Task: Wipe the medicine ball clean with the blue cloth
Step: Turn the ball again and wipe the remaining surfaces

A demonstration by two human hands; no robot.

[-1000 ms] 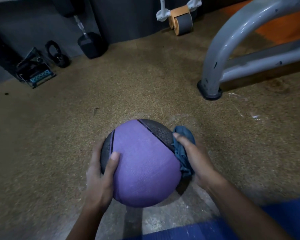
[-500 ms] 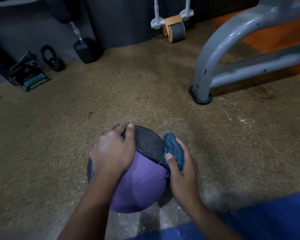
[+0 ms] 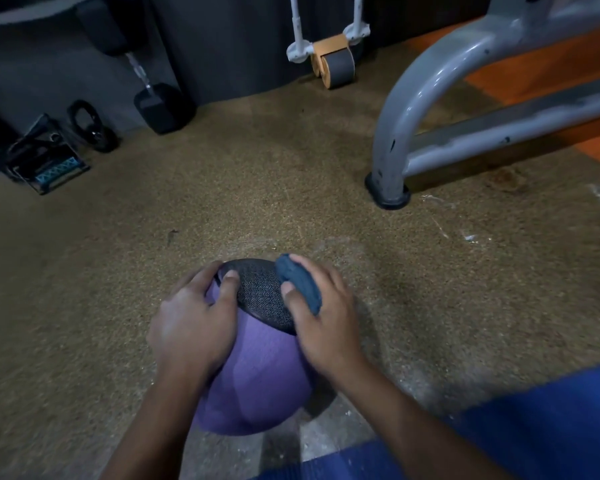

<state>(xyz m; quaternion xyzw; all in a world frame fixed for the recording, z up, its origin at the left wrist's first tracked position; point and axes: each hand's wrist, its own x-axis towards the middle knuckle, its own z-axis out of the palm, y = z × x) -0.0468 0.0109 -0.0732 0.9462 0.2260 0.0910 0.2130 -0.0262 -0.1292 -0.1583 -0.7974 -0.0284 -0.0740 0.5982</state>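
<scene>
The ball [image 3: 257, 368] is sitting on the floor [image 3: 257, 188] directly below the person, between the two forearms, near the bottom middle of the view. Its purple body is facing the camera and its dark textured panel [image 3: 262, 296] is lying across the top, toward the far side. A ball has no long axis; what matters is which face is turned up, and right now that is the dark panel.

The left hand [image 3: 191, 327] is lying over the ball's upper left, fingers spread and curving with the surface, steadying it without pinching anything. The right hand [image 3: 326, 317] is gripping the bunched cloth [image 3: 300, 285], thumb and fingers curled round it, and pressing it against the right edge of the dark panel. Both hands are touching the ball; the right is the working one, and the unwiped dark panel seems to lie just left of the cloth, so the next stroke probably runs leftward or toward the far side.

The ball's underside and far side are hidden. The left palm is covering part of the purple surface. How much cloth is actually touching the ball is hard to judge, as the hand is covering most of it. The dim light is making any dirt impossible to make out.
</scene>
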